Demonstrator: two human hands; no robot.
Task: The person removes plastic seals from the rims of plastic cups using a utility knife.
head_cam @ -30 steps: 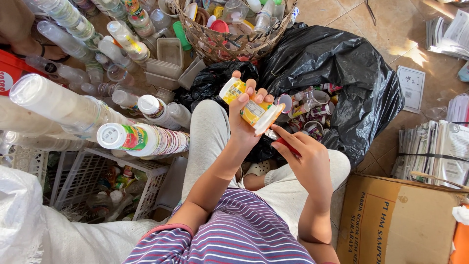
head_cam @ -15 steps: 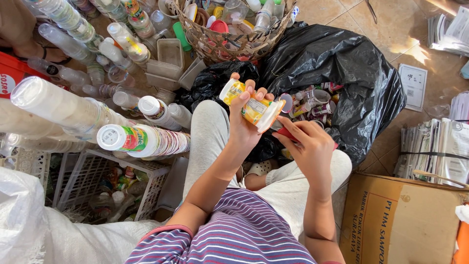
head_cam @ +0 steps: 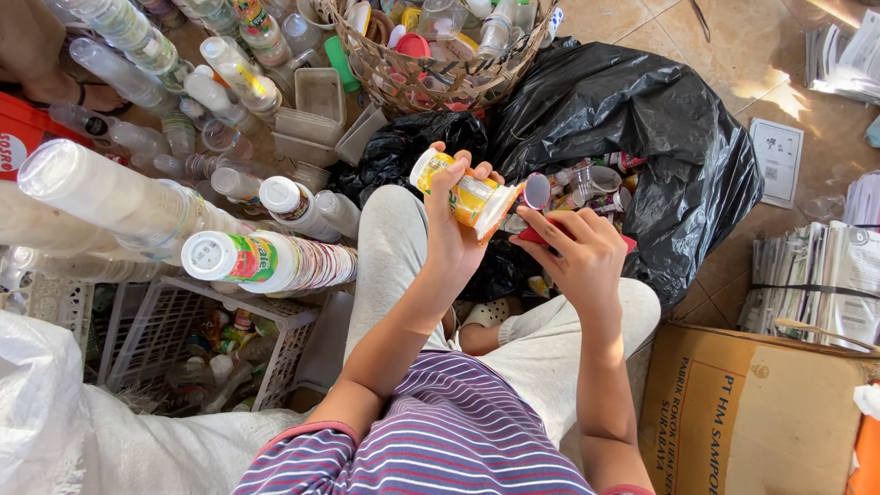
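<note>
My left hand (head_cam: 451,236) grips a small plastic cup (head_cam: 466,194) with a yellow and green label, tilted on its side above my lap. My right hand (head_cam: 576,252) is closed on a red-handled cutter (head_cam: 532,235) whose tip meets the cup's rim, where the foil lid (head_cam: 535,191) stands partly lifted. Both hands hover over my grey-trousered knees, just in front of an open black plastic bag (head_cam: 642,128) with several used cups inside.
A woven basket (head_cam: 440,78) of cups and lids stands ahead. Stacked plastic cups (head_cam: 270,258) and bottles (head_cam: 128,137) lie at left over a white crate (head_cam: 183,321). A cardboard box (head_cam: 761,412) and bundled papers (head_cam: 816,284) sit at right. A white sack (head_cam: 37,412) fills the lower left.
My right hand has shifted slightly along the cup's rim with the cutter, and the cup has turned a little in my left hand.
</note>
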